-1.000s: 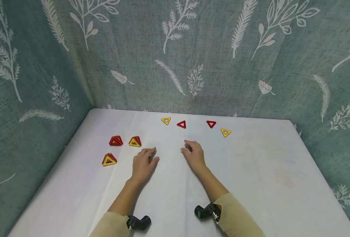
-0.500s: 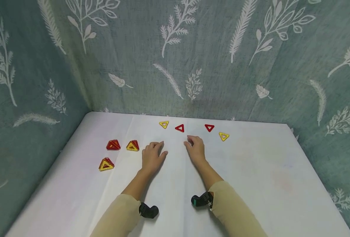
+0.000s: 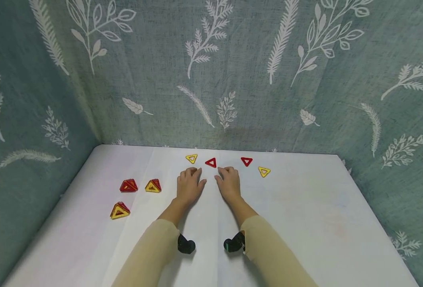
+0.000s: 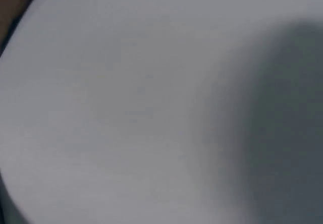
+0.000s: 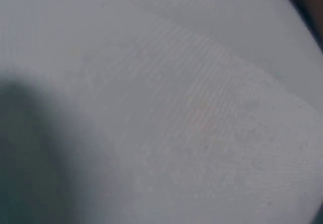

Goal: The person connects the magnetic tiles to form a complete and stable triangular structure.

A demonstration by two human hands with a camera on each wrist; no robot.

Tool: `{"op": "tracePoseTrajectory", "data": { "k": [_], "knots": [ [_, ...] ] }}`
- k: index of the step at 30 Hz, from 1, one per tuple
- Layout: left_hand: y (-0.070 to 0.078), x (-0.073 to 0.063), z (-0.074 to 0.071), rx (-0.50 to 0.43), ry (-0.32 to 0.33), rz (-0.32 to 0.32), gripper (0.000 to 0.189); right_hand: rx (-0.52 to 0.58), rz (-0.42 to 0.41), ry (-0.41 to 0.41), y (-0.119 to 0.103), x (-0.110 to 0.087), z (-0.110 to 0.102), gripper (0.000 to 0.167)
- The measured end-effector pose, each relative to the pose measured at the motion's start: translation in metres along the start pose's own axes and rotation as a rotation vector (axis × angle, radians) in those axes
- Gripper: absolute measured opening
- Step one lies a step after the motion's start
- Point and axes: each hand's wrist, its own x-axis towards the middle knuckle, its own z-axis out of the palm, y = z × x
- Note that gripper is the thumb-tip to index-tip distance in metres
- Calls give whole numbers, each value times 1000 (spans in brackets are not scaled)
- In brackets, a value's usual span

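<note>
In the head view my left hand (image 3: 189,186) and right hand (image 3: 229,184) are side by side over the white table, fingers loosely bent, with nothing held in either. Just beyond them lies a flat red triangle frame (image 3: 211,162), nearest to both hands' fingertips and apart from them. A yellow triangle frame (image 3: 191,158) lies past my left hand. Another red triangle frame (image 3: 246,161) and a second yellow triangle frame (image 3: 264,172) are beyond and to the right of my right hand. The wrist views show mostly blurred white cloth.
Left on the table (image 3: 304,223) stand an all-red pyramid (image 3: 128,185), a yellow-and-red pyramid (image 3: 153,185) and another yellow-and-red pyramid (image 3: 120,210) nearer me. A green leaf-patterned curtain (image 3: 161,131) borders the back and sides.
Both hands have moved forward toward the red triangle, the left one also rightward, closing the gap between them. The head view has tilted up slightly. The triangles and pyramids stay in place.
</note>
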Motion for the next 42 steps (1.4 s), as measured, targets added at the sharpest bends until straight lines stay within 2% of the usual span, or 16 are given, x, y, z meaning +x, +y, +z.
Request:
{"op": "tracePoseTrajectory", "data": {
  "k": [6,11,15,18,21,26,29,36,42],
  "knots": [
    [5,15,-1,39,-97,-26,56,-116,-6,-14,-7,-3,-1,37],
    [15,23,4,79,-135,-60,58,-210,4,-36,-6,-5,-4,41],
    [18,26,1,38,-146,-108,56,-217,-19,-13,-8,-6,-2,42],
    [16,24,0,-15,-154,-149,54,-212,-27,-30,-10,-9,2,41],
    [12,19,1,-49,-119,-159,48,-174,-22,-30,-9,-11,5,40],
    [7,11,6,-117,52,-109,34,-9,23,53,-6,-8,1,31],
    [8,10,6,-151,120,-90,29,58,45,90,-6,-4,-4,25],
    [12,7,5,-180,157,-134,22,141,41,84,-3,-2,-6,20],
    [13,-1,5,-214,170,-107,19,168,45,68,1,-6,-9,17]
  ]
}}
